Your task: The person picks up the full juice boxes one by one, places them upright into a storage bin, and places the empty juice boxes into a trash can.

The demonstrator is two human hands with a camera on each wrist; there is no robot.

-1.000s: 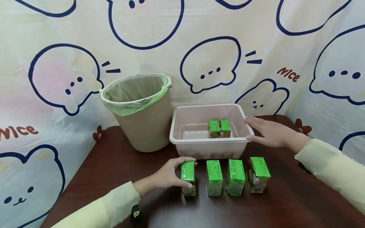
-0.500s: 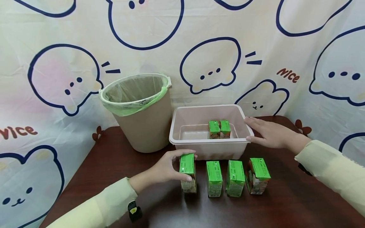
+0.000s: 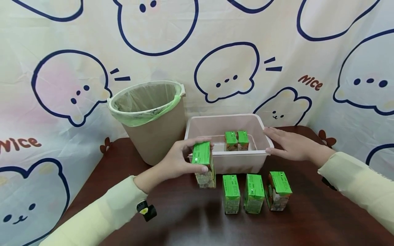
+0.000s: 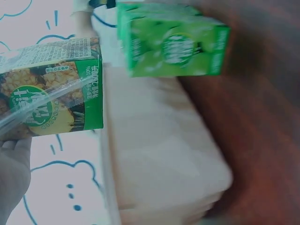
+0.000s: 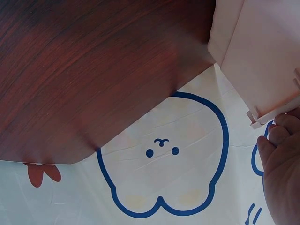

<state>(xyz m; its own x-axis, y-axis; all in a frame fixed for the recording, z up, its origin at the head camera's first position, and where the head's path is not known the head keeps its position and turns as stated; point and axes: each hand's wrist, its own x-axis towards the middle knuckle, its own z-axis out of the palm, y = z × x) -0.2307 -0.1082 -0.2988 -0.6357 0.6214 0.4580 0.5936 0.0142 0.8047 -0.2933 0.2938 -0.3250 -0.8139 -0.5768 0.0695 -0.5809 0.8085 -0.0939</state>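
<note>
My left hand (image 3: 173, 160) pinches a green-topped juice carton (image 3: 201, 153) between thumb and fingers. It is off the table, in front of the left end of a pale pink plastic tub (image 3: 237, 163). Pineapple pictures and a wrapped straw show on that carton (image 4: 61, 93) in the left wrist view. My right hand (image 3: 292, 145) rests on the tub's right rim with fairly straight fingers. Two similar cartons (image 3: 236, 140) stand side by side inside the tub. Three more stand on the table before it: a left one (image 3: 231, 194), a middle one (image 3: 254, 194) and a right one (image 3: 279, 191).
A beige trash bin (image 3: 157, 140) with a green liner (image 3: 135, 119) stands to the left of the tub. Everything sits on a dark brown table (image 3: 184, 222). Behind it hangs a white cloth (image 3: 166, 65) with cartoon drawings.
My left hand has raised the leftmost carton from the table and moved it forward, up toward the tub's front rim. The right hand stays on the rim.
</note>
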